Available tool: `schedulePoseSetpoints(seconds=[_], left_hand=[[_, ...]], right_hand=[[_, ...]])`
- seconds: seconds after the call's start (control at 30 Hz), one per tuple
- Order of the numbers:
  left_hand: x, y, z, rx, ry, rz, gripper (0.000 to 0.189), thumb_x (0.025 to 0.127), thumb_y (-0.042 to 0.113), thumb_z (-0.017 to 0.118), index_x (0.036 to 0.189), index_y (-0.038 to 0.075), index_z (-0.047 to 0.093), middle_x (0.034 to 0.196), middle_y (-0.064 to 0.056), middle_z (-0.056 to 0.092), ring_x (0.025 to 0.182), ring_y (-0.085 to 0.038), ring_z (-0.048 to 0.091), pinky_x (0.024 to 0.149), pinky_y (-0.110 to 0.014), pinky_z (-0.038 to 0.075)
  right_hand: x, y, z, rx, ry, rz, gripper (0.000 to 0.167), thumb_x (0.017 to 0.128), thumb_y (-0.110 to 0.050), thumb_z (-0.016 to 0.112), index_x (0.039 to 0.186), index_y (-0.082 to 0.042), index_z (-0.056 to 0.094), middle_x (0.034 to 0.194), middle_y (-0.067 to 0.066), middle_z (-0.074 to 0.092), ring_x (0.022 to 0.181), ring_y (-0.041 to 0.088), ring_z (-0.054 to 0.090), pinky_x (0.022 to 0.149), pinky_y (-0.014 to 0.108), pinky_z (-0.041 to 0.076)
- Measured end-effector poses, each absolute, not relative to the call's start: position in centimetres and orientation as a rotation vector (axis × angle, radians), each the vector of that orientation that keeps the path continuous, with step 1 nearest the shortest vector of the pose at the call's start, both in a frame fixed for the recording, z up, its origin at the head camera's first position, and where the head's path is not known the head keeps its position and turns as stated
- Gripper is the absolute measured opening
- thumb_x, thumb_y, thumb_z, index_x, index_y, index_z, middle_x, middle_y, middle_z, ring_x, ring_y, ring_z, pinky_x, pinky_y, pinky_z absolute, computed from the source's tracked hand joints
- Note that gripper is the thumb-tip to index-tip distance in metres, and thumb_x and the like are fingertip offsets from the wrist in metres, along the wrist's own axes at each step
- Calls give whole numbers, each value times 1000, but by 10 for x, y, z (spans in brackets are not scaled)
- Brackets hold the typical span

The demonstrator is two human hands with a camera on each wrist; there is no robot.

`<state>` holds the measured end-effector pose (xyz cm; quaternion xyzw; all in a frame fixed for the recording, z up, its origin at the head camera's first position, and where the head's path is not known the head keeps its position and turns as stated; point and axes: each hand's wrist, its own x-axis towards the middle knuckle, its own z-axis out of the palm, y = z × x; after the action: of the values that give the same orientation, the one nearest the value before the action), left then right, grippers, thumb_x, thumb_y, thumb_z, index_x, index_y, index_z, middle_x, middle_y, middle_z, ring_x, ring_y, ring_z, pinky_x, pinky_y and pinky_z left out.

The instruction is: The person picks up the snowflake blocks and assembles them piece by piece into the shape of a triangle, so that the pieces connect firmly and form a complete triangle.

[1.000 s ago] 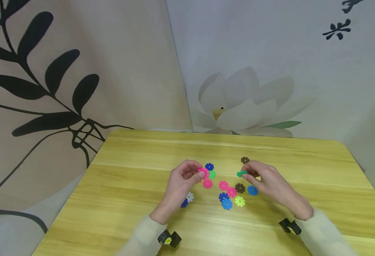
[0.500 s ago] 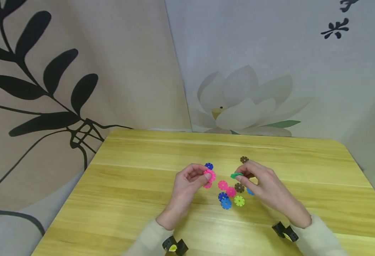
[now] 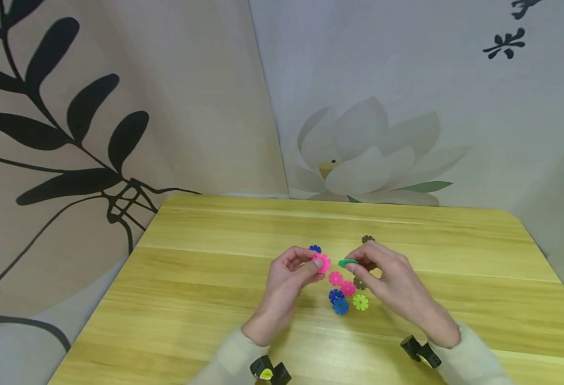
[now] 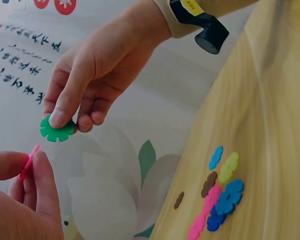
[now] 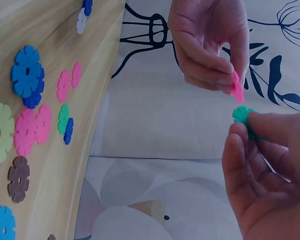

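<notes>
the wall (image 3: 205,107) at the back is pale, printed with dark leaves (image 3: 53,56) on the left and with a large white flower (image 3: 368,155) nearer to the middle. before it stands a yellowish wooden table (image 3: 190,299). above this table, the left hand (image 3: 282,294) has its thumb and fingers closed on a pink notched disc (image 5: 237,87), and the right hand (image 3: 399,283) pinches a green notched disc (image 4: 58,131) in the same manner. the two held discs are near each other, but they are apart — both wrist views show a small gap. on the table, between the forearms, two pink discs (image 5: 25,131) are touching. a light blue disc (image 5: 26,75) overlaps a dark blue disc (image 5: 36,96), and a yellow-green disc (image 3: 360,302) is near them. one brown disc (image 5: 18,179) is partly covered by the right hand in the head view. each pale sleeve (image 3: 236,353) carries a small black device (image 3: 269,369).
</notes>
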<state>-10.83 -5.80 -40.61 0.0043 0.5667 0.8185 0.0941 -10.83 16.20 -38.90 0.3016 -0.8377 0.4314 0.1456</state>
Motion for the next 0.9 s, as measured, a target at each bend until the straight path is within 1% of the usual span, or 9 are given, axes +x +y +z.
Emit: schedulePoseSetpoints(seconds=[0.1,0.27,0.43,0.57,0.67,0.73,0.9], left_hand=[[-109,-56,-406,-6,1636,2440,16,94,3,73,105,-2,63,106,-12,66,94,-20,68,89,-35,60],[-108,-54,-406,-6,1571,2466,13,94,0,71,103,-2,62,105,-11,66,91,-19,69,89,-37,60],[-109,-52,-406,-11,1527,2490,8,95,-2,69,99,2,63,103,-10,66,89,-17,70,84,-30,61],[-109,-52,-405,-11,1518,2495,9,95,-3,69,96,4,63,102,-10,65,88,-17,70,82,-28,61],[-109,-52,-405,-14,1525,2491,9,95,-3,69,96,4,63,102,-10,65,88,-17,70,82,-28,61],[-108,-52,-405,-16,1532,2489,9,95,-2,70,98,2,62,102,-10,65,88,-17,70,83,-29,61],[-108,-52,-405,-17,1548,2491,12,94,-2,72,100,-2,62,102,-11,65,88,-17,70,82,-29,61]], right_hand=[[-108,160,-390,889,-2395,1251,22,90,6,76,100,-13,72,88,-12,60,69,1,62,59,22,57],[-109,157,-391,926,-2358,1225,25,87,8,78,99,-12,72,89,-12,60,68,2,61,60,21,56],[-109,155,-391,946,-2315,1170,27,84,10,80,99,-11,73,90,-10,61,69,2,56,58,17,52],[-110,155,-391,958,-2301,1166,22,87,6,79,100,-11,73,91,-9,62,69,3,55,55,14,49],[-110,155,-390,966,-2284,1173,18,90,2,77,101,-12,74,91,-8,63,68,3,55,54,14,49],[-110,155,-391,968,-2273,1176,18,90,2,77,101,-12,74,92,-7,64,67,3,55,54,14,49],[-109,155,-392,952,-2285,1176,20,88,5,78,100,-11,74,93,-7,66,68,2,56,58,15,52]])
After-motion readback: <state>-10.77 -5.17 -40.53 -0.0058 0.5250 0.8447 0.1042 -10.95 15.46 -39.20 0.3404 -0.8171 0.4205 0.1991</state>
